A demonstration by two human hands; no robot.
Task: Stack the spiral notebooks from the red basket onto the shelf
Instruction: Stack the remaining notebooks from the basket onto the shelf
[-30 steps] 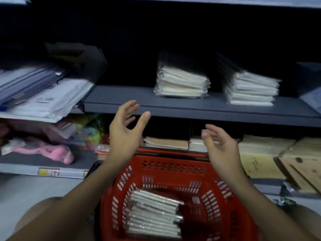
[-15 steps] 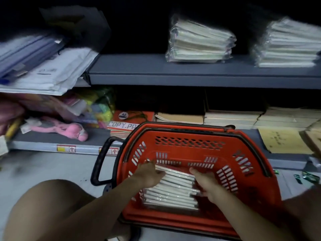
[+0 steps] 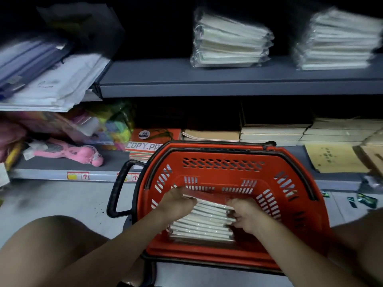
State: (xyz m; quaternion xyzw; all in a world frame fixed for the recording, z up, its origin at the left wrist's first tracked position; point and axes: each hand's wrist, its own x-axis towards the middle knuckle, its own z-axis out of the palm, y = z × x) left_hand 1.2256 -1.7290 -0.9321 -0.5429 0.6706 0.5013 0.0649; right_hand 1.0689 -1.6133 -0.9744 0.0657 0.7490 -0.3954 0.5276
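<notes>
Both hands were down in the red basket (image 3: 228, 162): the left hand (image 3: 176, 204) and right hand (image 3: 246, 216) gripped the ends of the spiral notebooks (image 3: 203, 224). They wanted lifting level, lest the slippery wrapped pile slide apart before reaching the shelf (image 3: 238, 79).

Red basket (image 3: 223, 162) on the floor, black handle (image 3: 119, 189) left of both grips. Left grip (image 3: 176, 201) and right grip (image 3: 246, 216) curl round opposite ends of the notebook pile (image 3: 203, 222) inside. Above the grips: grey shelf (image 3: 228, 79) bearing two wrapped stacks (image 3: 230, 40). Pink toy (image 3: 83, 153) far left.
</notes>
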